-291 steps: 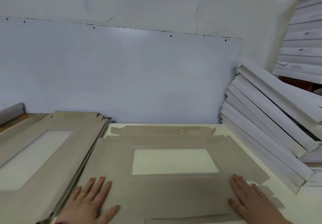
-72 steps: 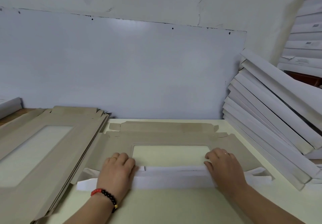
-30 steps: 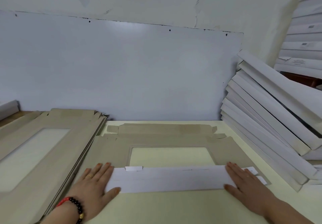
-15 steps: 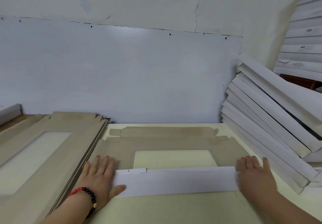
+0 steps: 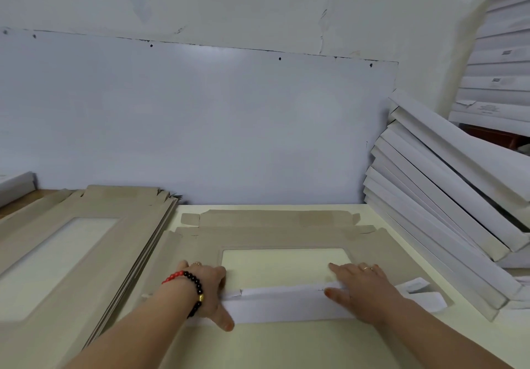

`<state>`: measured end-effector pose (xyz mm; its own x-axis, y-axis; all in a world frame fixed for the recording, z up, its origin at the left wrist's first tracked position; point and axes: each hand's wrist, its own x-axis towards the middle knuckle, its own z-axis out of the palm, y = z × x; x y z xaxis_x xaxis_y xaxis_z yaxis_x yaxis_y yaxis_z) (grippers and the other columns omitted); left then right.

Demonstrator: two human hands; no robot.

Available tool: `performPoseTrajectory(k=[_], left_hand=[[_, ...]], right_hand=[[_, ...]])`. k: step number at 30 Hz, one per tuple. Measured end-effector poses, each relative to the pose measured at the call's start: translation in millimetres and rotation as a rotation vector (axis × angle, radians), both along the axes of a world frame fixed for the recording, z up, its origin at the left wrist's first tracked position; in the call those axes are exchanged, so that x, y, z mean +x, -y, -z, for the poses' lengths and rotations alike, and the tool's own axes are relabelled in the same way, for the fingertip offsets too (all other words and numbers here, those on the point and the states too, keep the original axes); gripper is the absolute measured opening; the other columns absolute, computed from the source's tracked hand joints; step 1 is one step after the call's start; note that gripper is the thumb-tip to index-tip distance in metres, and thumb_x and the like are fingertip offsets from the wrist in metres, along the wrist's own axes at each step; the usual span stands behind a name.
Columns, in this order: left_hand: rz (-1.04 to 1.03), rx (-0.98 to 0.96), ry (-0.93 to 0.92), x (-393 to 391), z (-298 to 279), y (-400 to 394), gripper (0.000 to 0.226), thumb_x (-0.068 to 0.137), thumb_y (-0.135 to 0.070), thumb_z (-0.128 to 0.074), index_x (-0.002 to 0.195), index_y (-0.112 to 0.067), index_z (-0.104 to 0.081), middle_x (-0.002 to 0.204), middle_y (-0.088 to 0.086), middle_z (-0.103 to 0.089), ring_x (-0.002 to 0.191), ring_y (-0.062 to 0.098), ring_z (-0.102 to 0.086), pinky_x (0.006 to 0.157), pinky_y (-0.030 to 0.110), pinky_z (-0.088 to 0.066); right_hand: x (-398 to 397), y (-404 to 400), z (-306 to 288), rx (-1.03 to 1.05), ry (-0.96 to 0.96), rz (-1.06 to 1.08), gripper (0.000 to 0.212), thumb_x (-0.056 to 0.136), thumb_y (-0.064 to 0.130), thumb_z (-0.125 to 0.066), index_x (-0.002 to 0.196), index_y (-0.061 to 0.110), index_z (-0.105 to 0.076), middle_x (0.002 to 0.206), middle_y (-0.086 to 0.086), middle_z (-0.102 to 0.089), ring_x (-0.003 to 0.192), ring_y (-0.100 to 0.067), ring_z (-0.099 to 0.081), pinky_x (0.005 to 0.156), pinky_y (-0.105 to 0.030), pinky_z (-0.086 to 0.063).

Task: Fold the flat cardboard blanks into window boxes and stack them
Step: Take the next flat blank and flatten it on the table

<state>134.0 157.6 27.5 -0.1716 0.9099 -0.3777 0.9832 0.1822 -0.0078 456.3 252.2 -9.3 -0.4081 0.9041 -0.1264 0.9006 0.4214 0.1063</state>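
A flat grey-brown cardboard blank (image 5: 272,236) with a rectangular window lies on the cream table (image 5: 286,348) in front of me. Its near flap (image 5: 286,304) is folded over toward the window, white side up, with a narrow strip along its far edge raised. My left hand (image 5: 206,291) grips the flap's left end, fingers curled over the far edge and thumb on the near side. Toward the flap's right end, my right hand (image 5: 361,291) holds it the same way. White side tabs (image 5: 421,294) stick out at the right corner.
A stack of several flat blanks (image 5: 71,254) lies at the left, overlapping the table's edge. Folded white boxes (image 5: 444,210) lean in a slanted stack at the right, with more piled behind them (image 5: 499,81). A pale wall panel stands behind the table.
Half a second ago both hands lay flat at the flap's outer ends. They have moved inward and curled over the flap's far edge, and the narrow strip has risen.
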Motion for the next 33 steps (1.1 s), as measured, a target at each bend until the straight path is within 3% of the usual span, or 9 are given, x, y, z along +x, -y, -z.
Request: performPoseTrajectory(k=[3,7,13,16,19,23,26,29,33], left_hand=[[0.019,-0.049,-0.049,6.1,-7.4,0.5,0.071,0.048,-0.070,-0.074,0.105,-0.031,-0.058,0.085,-0.013,-0.045,0.089,0.016,-0.038,0.067,0.031,-0.031],[-0.001,-0.056,-0.021,6.8,-5.5,2.2,0.070,0.051,-0.065,-0.074,0.107,-0.029,-0.054,0.095,-0.012,-0.053,0.092,0.016,-0.048,0.073,0.030,-0.037],[-0.013,-0.070,0.059,8.3,1.5,8.7,0.058,0.062,-0.057,-0.070,0.109,-0.030,-0.050,0.093,-0.014,-0.053,0.090,0.015,-0.047,0.063,0.027,-0.034],[0.075,-0.026,-0.044,15.0,7.8,9.5,0.039,0.073,-0.056,-0.057,0.100,-0.028,-0.054,0.090,-0.011,-0.056,0.090,0.018,-0.050,0.081,0.031,-0.034],[0.177,0.149,-0.130,16.4,20.6,9.0,0.023,0.081,-0.047,-0.045,0.093,-0.029,-0.051,0.099,-0.004,-0.060,0.098,0.020,-0.055,0.096,0.036,-0.034],[0.226,0.331,-0.120,13.6,39.0,10.1,0.029,0.086,-0.028,-0.041,0.113,-0.022,-0.050,0.116,0.001,-0.054,0.110,0.023,-0.049,0.088,0.035,-0.043],[0.285,0.374,-0.150,13.3,48.0,14.2,0.036,0.085,-0.024,-0.041,0.119,-0.025,-0.051,0.117,0.000,-0.051,0.111,0.023,-0.047,0.086,0.034,-0.041],[0.298,0.417,-0.174,15.0,49.3,18.8,0.036,0.084,-0.022,-0.040,0.118,-0.024,-0.050,0.116,0.000,-0.052,0.108,0.025,-0.049,0.086,0.034,-0.038],[0.283,0.411,-0.154,20.9,41.3,21.1,0.036,0.078,-0.023,-0.044,0.113,-0.023,-0.039,0.109,0.000,-0.056,0.098,0.025,-0.056,0.081,0.035,-0.031]], right_hand=[[3.9,1.1,-7.6,-0.050,-0.007,0.011,0.119,0.049,0.089,0.009,0.152,0.034,-0.012,0.153,0.005,-0.031,0.139,-0.021,-0.029,0.112,-0.042,-0.020],[13.6,0.6,-10.4,-0.046,-0.029,-0.006,0.090,0.076,0.086,-0.027,0.150,0.037,-0.021,0.140,0.006,-0.043,0.132,-0.016,-0.037,0.107,-0.037,-0.022],[23.0,5.3,-12.5,-0.074,-0.027,-0.038,0.085,0.071,0.084,-0.040,0.142,0.038,-0.038,0.124,0.009,-0.050,0.126,-0.015,-0.033,0.107,-0.035,-0.019],[22.9,10.2,-11.8,-0.059,-0.035,-0.077,0.082,0.070,0.082,-0.045,0.139,0.038,-0.041,0.123,0.007,-0.050,0.125,-0.016,-0.036,0.113,-0.033,-0.013],[20.2,15.4,-10.0,0.022,-0.037,-0.129,0.061,0.084,0.069,-0.043,0.136,0.039,-0.046,0.121,0.004,-0.050,0.118,-0.017,-0.045,0.109,-0.030,-0.022],[16.9,25.8,-10.5,0.131,-0.028,-0.226,0.040,0.094,0.052,-0.040,0.130,0.038,-0.050,0.113,0.002,-0.047,0.099,-0.019,-0.051,0.081,-0.028,-0.038],[14.4,33.0,-2.5,0.270,-0.055,-0.325,0.038,0.081,0.047,-0.066,0.118,0.040,-0.061,0.107,0.007,-0.059,0.077,-0.012,-0.059,0.064,-0.022,-0.044],[17.8,35.2,7.5,0.199,-0.072,-0.328,0.057,0.096,0.040,-0.041,0.150,0.039,-0.024,0.143,0.007,-0.044,0.112,-0.020,-0.054,0.089,-0.030,-0.043],[19.3,35.4,16.6,0.236,-0.023,-0.322,0.063,0.098,0.041,-0.028,0.151,0.041,0.005,0.142,0.010,-0.039,0.117,-0.019,-0.045,0.092,-0.034,-0.035]])
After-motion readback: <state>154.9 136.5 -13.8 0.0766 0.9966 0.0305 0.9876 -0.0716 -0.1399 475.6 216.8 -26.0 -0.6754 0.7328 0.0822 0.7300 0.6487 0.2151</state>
